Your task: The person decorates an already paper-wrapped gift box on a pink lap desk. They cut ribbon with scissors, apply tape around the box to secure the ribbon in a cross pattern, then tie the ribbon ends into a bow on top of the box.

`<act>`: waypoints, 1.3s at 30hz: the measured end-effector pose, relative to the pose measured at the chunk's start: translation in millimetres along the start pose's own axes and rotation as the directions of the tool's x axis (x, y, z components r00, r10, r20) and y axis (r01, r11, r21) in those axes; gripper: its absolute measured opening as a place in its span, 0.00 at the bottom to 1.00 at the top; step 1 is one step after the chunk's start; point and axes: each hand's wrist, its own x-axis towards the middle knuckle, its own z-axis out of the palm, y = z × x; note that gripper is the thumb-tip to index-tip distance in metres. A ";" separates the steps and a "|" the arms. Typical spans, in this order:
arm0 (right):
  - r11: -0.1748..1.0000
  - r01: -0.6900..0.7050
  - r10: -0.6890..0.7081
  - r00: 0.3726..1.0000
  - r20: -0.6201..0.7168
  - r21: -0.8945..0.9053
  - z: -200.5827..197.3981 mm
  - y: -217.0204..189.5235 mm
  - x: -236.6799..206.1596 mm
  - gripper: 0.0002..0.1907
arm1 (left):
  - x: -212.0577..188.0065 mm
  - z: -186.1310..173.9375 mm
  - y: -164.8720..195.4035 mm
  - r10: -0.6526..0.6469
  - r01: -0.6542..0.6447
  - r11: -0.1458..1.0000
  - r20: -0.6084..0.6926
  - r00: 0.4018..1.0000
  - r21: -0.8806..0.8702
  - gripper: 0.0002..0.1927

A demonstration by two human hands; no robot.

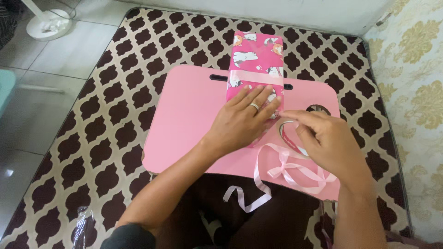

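Pink ribbon (295, 168) by right hand (330, 143); left hand (244, 121) flat on wrapped box (256, 64).

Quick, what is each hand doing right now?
Left hand: open, pressed flat on the wrapped gift box.
Right hand: fingers closed, pinching a tape strip beside the tape roll.

A brown-and-cream patterned mattress (115, 115) fills the floor. A white fan base (48, 23) stands beyond its far-left corner. Floral wallpaper (415, 69) runs along its right edge.
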 end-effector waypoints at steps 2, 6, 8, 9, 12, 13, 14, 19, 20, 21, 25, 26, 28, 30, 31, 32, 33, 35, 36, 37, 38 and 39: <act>0.997 -0.068 0.068 0.998 0.006 0.038 5.5 -1.4 0.4 0.21 | 1.4 -1.6 -15.6 0.037 -0.034 0.998 0.064 0.997 -0.054 0.27; 0.998 -0.031 0.036 0.995 -0.090 0.059 20.9 -3.0 -8.9 0.23 | 5.1 -5.4 -40.7 0.130 -0.110 0.984 0.141 0.981 -0.141 0.28; 0.959 -0.115 0.136 0.989 -0.062 0.259 27.8 -1.8 -15.2 0.19 | 6.4 -8.7 -53.0 0.174 -0.147 0.978 0.184 0.967 -0.151 0.28; 0.922 -0.157 0.183 0.982 -0.040 0.355 31.0 -0.8 -18.9 0.18 | 6.8 -9.0 -55.7 0.191 -0.163 0.973 0.179 0.965 -0.161 0.28; 0.805 -0.120 0.179 0.983 -0.045 0.581 40.5 3.4 -30.1 0.13 | 9.0 -8.0 -59.6 0.232 -0.200 0.961 0.167 0.958 -0.189 0.26; 0.794 -0.101 0.174 0.983 -0.065 0.600 44.8 4.8 -33.8 0.12 | 10.3 -7.4 -60.1 0.240 -0.207 0.959 0.165 0.957 -0.193 0.26; 0.782 -0.081 0.169 0.982 -0.085 0.618 50.2 5.8 -36.8 0.11 | 11.2 -7.1 -60.2 0.246 -0.213 0.957 0.164 0.955 -0.195 0.26; 0.755 -0.148 0.238 0.970 -0.057 0.639 69.7 15.1 -42.3 0.10 | 12.0 -6.6 -60.8 0.247 -0.209 0.955 0.172 0.954 -0.212 0.25; 0.759 -0.159 0.253 0.966 -0.060 0.632 71.9 16.4 -43.3 0.10 | 12.0 -5.8 -61.7 0.246 -0.207 0.955 0.175 0.953 -0.215 0.25; 0.762 -0.173 0.270 0.961 -0.062 0.624 73.5 17.5 -44.5 0.09 | 11.2 -4.6 -61.8 0.237 -0.198 0.957 0.175 0.956 -0.214 0.25; 0.739 -0.093 0.201 0.976 -0.086 0.667 77.8 19.0 -44.3 0.11 | 3.8 6.2 -51.5 0.178 -0.177 0.983 0.004 0.984 -0.048 0.28; 0.733 -0.082 0.196 0.976 -0.094 0.675 80.0 18.4 -43.0 0.11 | -0.2 9.9 -44.7 0.164 -0.161 0.986 -0.087 0.983 0.036 0.30; 0.696 -0.065 0.197 0.975 -0.104 0.715 82.4 17.8 -40.9 0.11 | -23.1 15.6 -11.4 -0.100 0.081 0.993 -0.244 0.965 -0.089 0.24; 0.627 -0.058 0.220 0.970 -0.106 0.777 87.7 15.8 -42.1 0.11 | -48.6 19.7 26.4 -0.384 0.304 0.897 -0.228 0.895 -0.320 0.25; 0.622 -0.065 0.241 0.964 -0.111 0.781 90.3 15.0 -43.8 0.11 | -58.6 22.3 42.1 -0.517 0.414 0.788 -0.123 0.847 -0.456 0.28; 0.616 -0.074 0.260 0.959 -0.113 0.784 93.0 14.2 -45.6 0.11 | -64.3 26.3 51.5 -0.556 0.443 0.690 -0.028 0.830 -0.572 0.35; 0.610 -0.084 0.275 0.955 -0.111 0.788 96.1 13.6 -46.7 0.12 | -69.0 29.4 59.1 -0.584 0.472 0.574 0.069 0.808 -0.669 0.41; 0.555 -0.081 0.277 0.957 -0.092 0.828 104.7 11.4 -47.3 0.12 | -72.6 32.7 62.2 -0.587 0.500 0.424 0.191 0.787 -0.755 0.50; 0.527 -0.076 0.278 0.957 -0.087 0.846 107.4 10.8 -47.7 0.13 | -70.8 33.9 60.3 -0.575 0.502 0.404 0.214 0.790 -0.764 0.52; 0.542 -0.061 0.268 0.958 -0.104 0.838 109.7 10.3 -48.5 0.13 | -68.5 33.9 58.8 -0.560 0.504 0.385 0.239 0.794 -0.773 0.55; 0.557 -0.044 0.258 0.958 -0.122 0.830 112.6 9.3 -49.0 0.12 | -66.2 32.9 56.5 -0.563 0.526 0.315 0.291 0.774 -0.790 0.55; 0.570 -0.028 0.247 0.959 -0.139 0.821 114.2 8.9 -50.1 0.12 | -63.7 31.6 53.6 -0.563 0.546 0.243 0.342 0.752 -0.801 0.55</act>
